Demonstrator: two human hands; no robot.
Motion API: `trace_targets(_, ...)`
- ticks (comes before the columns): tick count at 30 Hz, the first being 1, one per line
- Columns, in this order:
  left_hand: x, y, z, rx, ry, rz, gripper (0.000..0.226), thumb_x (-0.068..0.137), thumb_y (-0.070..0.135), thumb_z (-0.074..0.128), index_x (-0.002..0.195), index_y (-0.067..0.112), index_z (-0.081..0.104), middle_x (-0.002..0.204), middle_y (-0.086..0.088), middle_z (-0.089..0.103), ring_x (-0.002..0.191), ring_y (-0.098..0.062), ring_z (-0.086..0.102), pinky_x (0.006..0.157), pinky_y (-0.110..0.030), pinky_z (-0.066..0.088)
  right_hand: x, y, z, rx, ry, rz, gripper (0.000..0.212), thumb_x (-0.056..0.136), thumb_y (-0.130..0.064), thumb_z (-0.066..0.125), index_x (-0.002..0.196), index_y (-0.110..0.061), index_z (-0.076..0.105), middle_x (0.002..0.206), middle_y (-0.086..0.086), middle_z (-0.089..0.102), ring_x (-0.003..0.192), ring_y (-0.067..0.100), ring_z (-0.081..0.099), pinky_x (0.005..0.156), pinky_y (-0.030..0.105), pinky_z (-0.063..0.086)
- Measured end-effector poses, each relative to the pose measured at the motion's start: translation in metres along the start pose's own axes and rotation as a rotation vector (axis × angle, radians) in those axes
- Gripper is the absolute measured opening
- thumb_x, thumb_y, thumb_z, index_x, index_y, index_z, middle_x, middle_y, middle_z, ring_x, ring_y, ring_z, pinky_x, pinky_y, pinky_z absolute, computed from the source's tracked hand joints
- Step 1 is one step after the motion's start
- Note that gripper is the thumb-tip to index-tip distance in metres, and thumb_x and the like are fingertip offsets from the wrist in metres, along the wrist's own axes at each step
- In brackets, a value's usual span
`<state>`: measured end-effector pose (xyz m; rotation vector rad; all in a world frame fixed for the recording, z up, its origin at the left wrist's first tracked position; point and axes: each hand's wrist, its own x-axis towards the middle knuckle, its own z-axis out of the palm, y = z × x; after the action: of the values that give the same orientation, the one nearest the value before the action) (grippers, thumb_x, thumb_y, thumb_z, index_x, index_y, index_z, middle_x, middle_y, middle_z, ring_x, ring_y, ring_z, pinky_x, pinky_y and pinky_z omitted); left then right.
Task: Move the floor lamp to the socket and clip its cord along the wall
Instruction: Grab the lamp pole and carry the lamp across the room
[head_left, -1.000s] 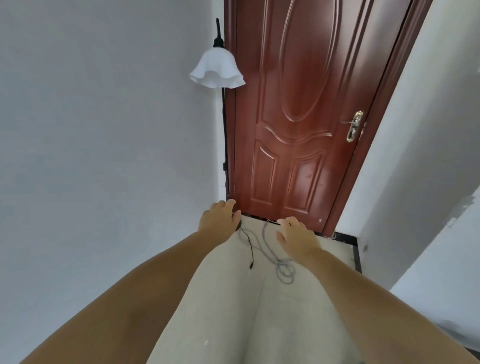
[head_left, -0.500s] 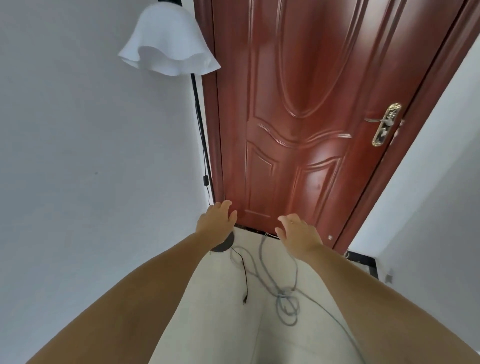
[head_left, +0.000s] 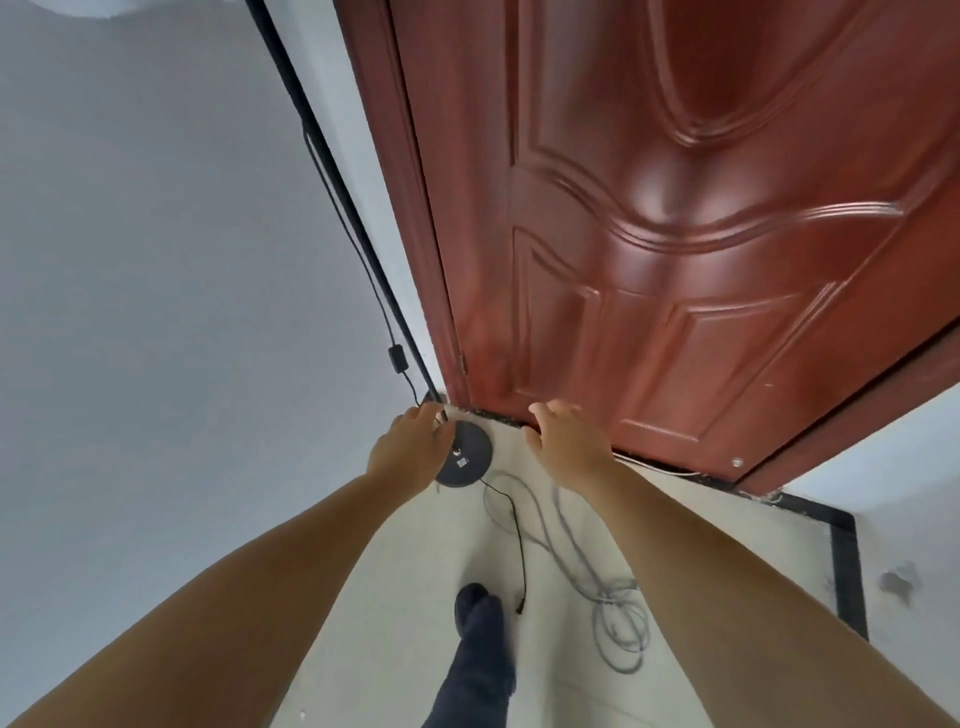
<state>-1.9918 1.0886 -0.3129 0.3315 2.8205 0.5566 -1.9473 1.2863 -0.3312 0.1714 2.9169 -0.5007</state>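
The floor lamp stands in the corner between the grey wall and the door. Its thin black pole (head_left: 332, 171) rises to the top edge, where only a sliver of the white shade (head_left: 88, 8) shows. Its round black base (head_left: 465, 460) rests on the pale floor. A black cord with an inline switch (head_left: 397, 358) hangs along the pole. The rest of the black cord (head_left: 517, 535) trails over the floor to a loose plug end. My left hand (head_left: 410, 449) reaches over the base by the pole foot, fingers apart. My right hand (head_left: 563, 441) hovers open to the right, near the door bottom.
A red-brown panelled door (head_left: 675, 234) fills the right side. A tangled grey cable (head_left: 613, 608) lies coiled on the floor. My dark-socked foot (head_left: 478, 613) stands just below the black cord's end. A black skirting strip (head_left: 847, 561) borders the floor at the right.
The view has dropped and closed in on the lamp's foot: the shade slid out of the top, the base came fully into sight, and my foot appeared. Both hands stay stretched forward.
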Motion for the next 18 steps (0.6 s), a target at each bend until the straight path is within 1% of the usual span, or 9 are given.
trace_targets(2,0.039,-0.020,0.016,0.022,-0.047,-0.020,0.041,0.098,0.038,0.033,0.132,0.018,0.044,0.131,-0.010,0.057,0.116,-0.028,0.055,0.092,-0.042,0.049,0.051,0.002,0.026,0.016,-0.030,0.005,0.039,0.097,-0.035,0.034,0.127,-0.013,0.045,0.127,0.012,0.052,0.115,0.031,0.051,0.096,0.045,0.039)
trace_targets(4,0.076,-0.045,0.036,0.052,-0.091,-0.067,0.041,0.098,0.038,0.035,0.132,0.017,0.045,0.132,-0.010,0.057,0.116,-0.029,0.056,0.094,-0.043,0.050,0.097,0.004,0.058,0.073,-0.039,0.015,0.037,0.097,-0.035,0.036,0.124,-0.012,0.046,0.125,0.012,0.051,0.112,0.033,0.053,0.090,0.045,0.042)
trace_targets(6,0.113,-0.068,0.061,0.048,-0.136,-0.163,0.041,0.097,0.038,0.035,0.128,0.015,0.050,0.131,-0.010,0.058,0.115,-0.028,0.057,0.095,-0.041,0.049,0.139,0.007,0.093,0.134,-0.071,0.033,0.039,0.097,-0.036,0.036,0.125,-0.012,0.046,0.127,0.013,0.050,0.113,0.033,0.053,0.087,0.046,0.045)
trace_targets(8,0.146,-0.090,0.088,0.027,-0.173,-0.291,0.043,0.097,0.039,0.036,0.123,0.011,0.053,0.130,-0.012,0.059,0.112,-0.028,0.057,0.093,-0.038,0.046,0.173,0.013,0.131,0.151,-0.137,0.052,0.042,0.097,-0.037,0.035,0.131,-0.013,0.042,0.134,0.012,0.046,0.117,0.032,0.051,0.090,0.047,0.044)
trace_targets(10,0.175,-0.110,0.112,-0.038,-0.181,-0.417,0.054,0.094,0.046,0.042,0.132,0.009,0.045,0.135,-0.014,0.055,0.119,-0.030,0.054,0.097,-0.039,0.043,0.200,0.020,0.167,0.165,-0.194,0.069,0.044,0.098,-0.038,0.034,0.134,-0.015,0.040,0.136,0.011,0.045,0.117,0.030,0.051,0.091,0.046,0.045)
trace_targets(12,0.206,-0.124,0.131,-0.219,-0.129,-0.514,0.075,0.087,0.051,0.053,0.145,0.011,0.026,0.147,-0.014,0.043,0.133,-0.030,0.043,0.106,-0.042,0.038,0.227,0.027,0.201,0.190,-0.221,0.079,0.044,0.097,-0.037,0.035,0.136,-0.016,0.038,0.136,0.011,0.045,0.118,0.029,0.050,0.091,0.045,0.045)
trace_targets(14,0.240,-0.135,0.143,-0.437,-0.029,-0.488,0.088,0.081,0.049,0.063,0.148,0.016,0.016,0.154,-0.009,0.033,0.140,-0.026,0.033,0.112,-0.040,0.031,0.253,0.030,0.233,0.209,-0.244,0.081,0.047,0.097,-0.039,0.036,0.138,-0.017,0.036,0.139,0.010,0.044,0.122,0.028,0.048,0.092,0.044,0.044)
trace_targets(16,0.272,-0.140,0.149,-0.598,0.076,-0.400,0.081,0.080,0.042,0.068,0.145,0.022,0.024,0.153,-0.003,0.035,0.141,-0.020,0.032,0.113,-0.038,0.029,0.278,0.028,0.263,0.258,-0.271,0.090,0.053,0.095,-0.042,0.040,0.141,-0.017,0.033,0.143,0.010,0.041,0.127,0.028,0.044,0.095,0.044,0.043)
trace_targets(18,0.296,-0.142,0.147,-0.781,0.158,-0.344,0.059,0.081,0.036,0.069,0.133,0.028,0.042,0.143,0.003,0.047,0.132,-0.012,0.043,0.103,-0.027,0.035,0.297,0.021,0.289,0.384,-0.302,0.097,0.061,0.091,-0.043,0.048,0.143,-0.017,0.029,0.146,0.008,0.038,0.130,0.027,0.042,0.098,0.044,0.042)
